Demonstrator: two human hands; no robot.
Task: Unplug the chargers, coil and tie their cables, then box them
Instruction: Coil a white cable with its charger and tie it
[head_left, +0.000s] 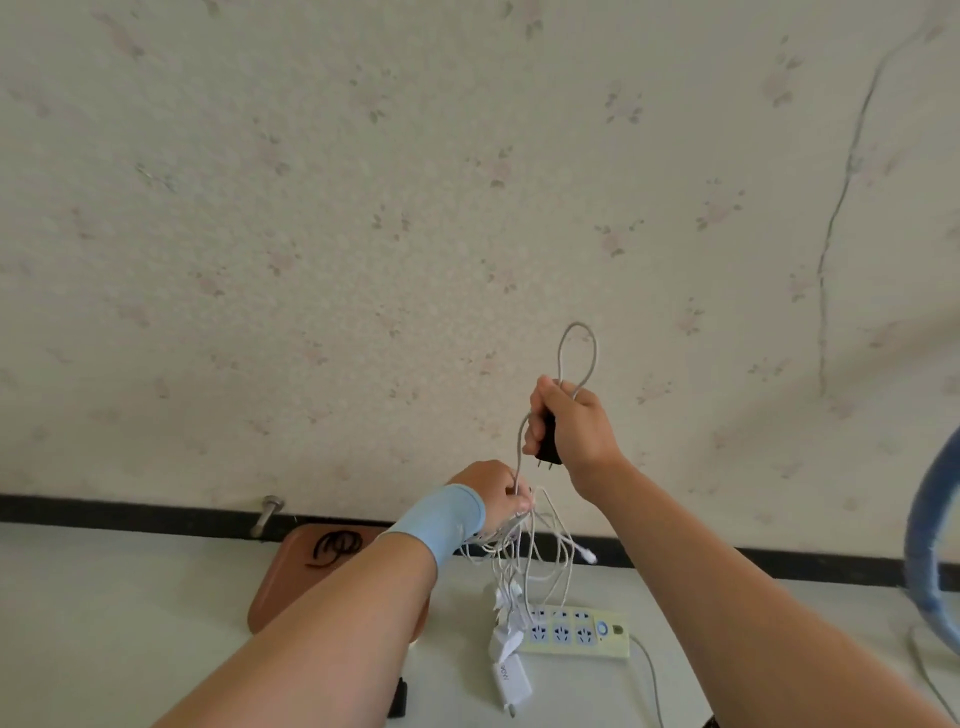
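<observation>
My right hand (574, 423) is raised in front of the wall and grips a black charger (548, 441), prongs pointing down, together with a loop of grey cable (576, 345) that sticks up above the fist. The grey cable runs down to my left hand (491, 491), which wears a light blue wristband and pinches a bundle of white cables (540, 551). Several white chargers (506, 654) hang or lie below that bundle. A pale yellow power strip (576, 631) lies on the white surface under them.
A brown tray-like box (291, 582) with black hair ties (335, 548) on it sits by the wall, partly behind my left forearm. A metal peg (265, 514) juts out at the skirting. A blue hoop (930, 540) is at the right edge. A small black object (399, 696) lies near the bottom.
</observation>
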